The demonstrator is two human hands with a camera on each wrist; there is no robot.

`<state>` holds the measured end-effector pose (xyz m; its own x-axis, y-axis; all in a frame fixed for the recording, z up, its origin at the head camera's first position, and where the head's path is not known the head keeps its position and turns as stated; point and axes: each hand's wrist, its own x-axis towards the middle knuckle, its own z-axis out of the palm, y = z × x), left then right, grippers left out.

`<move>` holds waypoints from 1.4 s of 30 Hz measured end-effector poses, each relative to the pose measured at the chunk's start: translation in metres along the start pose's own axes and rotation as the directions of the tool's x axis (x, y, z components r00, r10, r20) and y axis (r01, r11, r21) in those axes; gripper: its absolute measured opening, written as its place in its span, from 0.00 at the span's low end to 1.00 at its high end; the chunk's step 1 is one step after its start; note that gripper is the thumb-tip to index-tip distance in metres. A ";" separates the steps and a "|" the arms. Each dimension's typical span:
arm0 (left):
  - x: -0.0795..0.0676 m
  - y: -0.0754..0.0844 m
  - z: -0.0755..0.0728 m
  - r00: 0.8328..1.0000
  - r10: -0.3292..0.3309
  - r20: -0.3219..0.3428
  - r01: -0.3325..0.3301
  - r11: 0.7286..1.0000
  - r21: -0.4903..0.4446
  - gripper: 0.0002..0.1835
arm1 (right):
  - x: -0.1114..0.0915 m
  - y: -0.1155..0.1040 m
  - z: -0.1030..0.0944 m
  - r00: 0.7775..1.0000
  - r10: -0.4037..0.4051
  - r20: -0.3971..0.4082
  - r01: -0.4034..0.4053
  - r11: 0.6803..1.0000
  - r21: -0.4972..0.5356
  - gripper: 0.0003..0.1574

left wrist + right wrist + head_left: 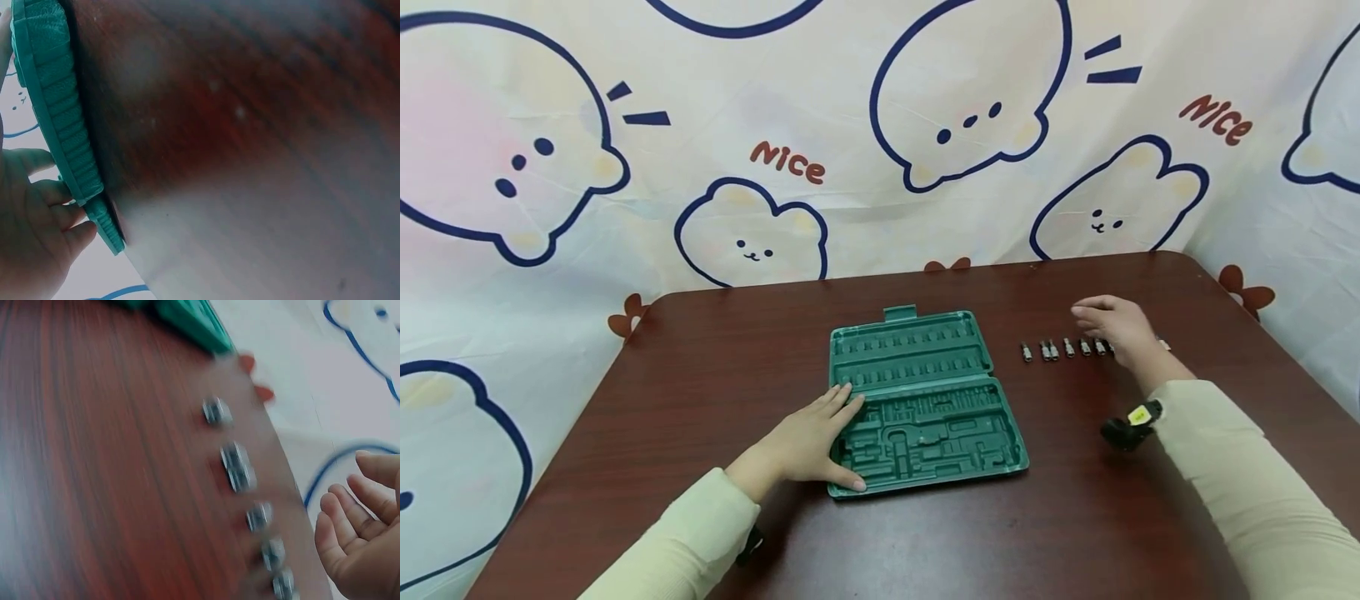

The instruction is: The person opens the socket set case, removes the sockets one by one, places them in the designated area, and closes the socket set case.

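Observation:
A green moulded case point(925, 385) lies unfolded on the table, its shaped hollows facing up. My left hand point(808, 437) rests at its left side, fingers spread over the edge and thumb on the near left corner. In the left wrist view, the fingers point(74, 236) touch the ribbed outer wall of the case point(62, 112). Right of the case is a row of small silvery metal pieces, like sockets point(1070, 347). Over the right part of this row hovers my right hand point(1116, 327), covering some of them. Its fingers point(347, 519) are loosely bent, with nothing visible in them.
The dark red-brown table point(722, 358) ends at the back against a cloth point(850, 100) printed with cartoon bears. A black strap device with a yellow label point(1138, 417) hangs at the right wrist.

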<state>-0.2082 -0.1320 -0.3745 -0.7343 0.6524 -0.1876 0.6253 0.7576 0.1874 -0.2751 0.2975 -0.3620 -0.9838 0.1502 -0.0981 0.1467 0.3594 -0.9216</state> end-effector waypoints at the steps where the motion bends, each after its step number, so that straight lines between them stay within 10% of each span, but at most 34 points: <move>1: 0.000 0.000 0.000 1.000 0.002 0.000 -0.002 1.000 -0.002 0.58 | 0.001 -0.005 0.007 1.000 -0.001 0.029 0.001 1.000 0.005 0.33; 20: -0.004 0.001 0.002 1.000 -0.002 0.003 0.002 0.999 -0.053 0.58 | 0.025 -0.039 0.110 0.954 0.089 0.286 -0.078 0.996 -0.048 0.29; 31: -0.004 0.000 0.002 1.000 -0.004 0.001 0.004 0.999 -0.049 0.58 | 0.028 -0.039 0.124 0.967 0.122 0.225 -0.098 0.988 -0.115 0.39; 42: -0.002 -0.005 0.001 1.000 -0.016 -0.015 0.014 0.991 -0.132 0.55 | 0.024 -0.047 0.121 0.975 -0.027 0.221 0.051 0.993 -0.104 0.38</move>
<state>-0.2096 -0.1367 -0.3759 -0.7482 0.6397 -0.1758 0.5747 0.7573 0.3101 -0.3184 0.1723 -0.3665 -0.9859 -0.0668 -0.1534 0.1059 0.4608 -0.8812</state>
